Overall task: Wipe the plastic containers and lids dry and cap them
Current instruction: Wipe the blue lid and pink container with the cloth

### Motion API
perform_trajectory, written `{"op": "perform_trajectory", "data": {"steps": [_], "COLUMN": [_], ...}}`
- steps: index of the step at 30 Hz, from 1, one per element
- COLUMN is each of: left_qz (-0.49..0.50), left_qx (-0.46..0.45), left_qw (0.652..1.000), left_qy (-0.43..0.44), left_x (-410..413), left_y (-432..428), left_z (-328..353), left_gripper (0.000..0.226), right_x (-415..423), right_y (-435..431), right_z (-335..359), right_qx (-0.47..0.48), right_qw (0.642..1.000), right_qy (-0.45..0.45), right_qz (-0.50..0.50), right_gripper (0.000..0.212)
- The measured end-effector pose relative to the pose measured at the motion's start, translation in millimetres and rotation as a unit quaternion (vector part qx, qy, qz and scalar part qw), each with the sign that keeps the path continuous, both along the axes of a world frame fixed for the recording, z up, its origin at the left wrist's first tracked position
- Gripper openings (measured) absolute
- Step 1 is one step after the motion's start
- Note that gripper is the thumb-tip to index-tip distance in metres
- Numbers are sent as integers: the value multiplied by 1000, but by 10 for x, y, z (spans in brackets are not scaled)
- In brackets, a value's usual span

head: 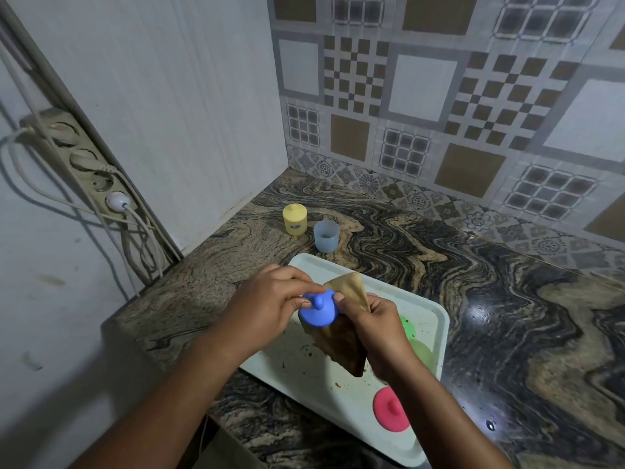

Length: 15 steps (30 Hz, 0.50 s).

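Note:
My left hand (270,299) pinches the rim of a blue lid (318,313) with a small knob, held above the white tray (304,377). My right hand (375,336) grips a brown cloth (341,343) that lies against the lid's far side and hangs below it. On the tray lie a pink lid (390,412), a green lid (407,328) and a pale green container (422,353), partly hidden behind my right hand. Farther back on the counter stand a capped yellow container (295,219) and an uncapped pale blue container (326,235).
The marbled counter (490,299) runs to the right and ends at a patterned tile wall. A white panel closes the left side. A power strip (84,164) with plugged cables hangs on the left wall, below the counter's corner edge.

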<state>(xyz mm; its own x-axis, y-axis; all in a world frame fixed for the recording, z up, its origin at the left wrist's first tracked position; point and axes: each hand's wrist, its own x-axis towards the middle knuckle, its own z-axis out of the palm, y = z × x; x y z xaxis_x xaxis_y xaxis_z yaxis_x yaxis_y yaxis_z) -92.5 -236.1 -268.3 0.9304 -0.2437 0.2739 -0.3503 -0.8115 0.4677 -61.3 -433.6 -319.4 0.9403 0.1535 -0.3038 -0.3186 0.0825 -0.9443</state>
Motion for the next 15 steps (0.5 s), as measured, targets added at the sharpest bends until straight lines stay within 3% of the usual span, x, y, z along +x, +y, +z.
{"op": "perform_trajectory", "data": {"steps": [6, 11, 15], "left_qz": [-49, -21, 51], "left_qx": [49, 25, -14], "left_qw": [998, 999, 999], "left_qy": [-10, -11, 10], "left_x": [105, 162, 446], "left_y": [39, 90, 142], "left_z": [-21, -73, -80], "left_gripper": [23, 14, 16], "right_x": [-15, 1, -23], "right_y": [1, 6, -64], "right_z": [73, 6, 57], "right_qx": [-1, 13, 96], "right_qw": [1000, 1000, 994], "right_qy": [-2, 2, 45], "right_qz": [17, -6, -2], "right_gripper": [36, 62, 39]}}
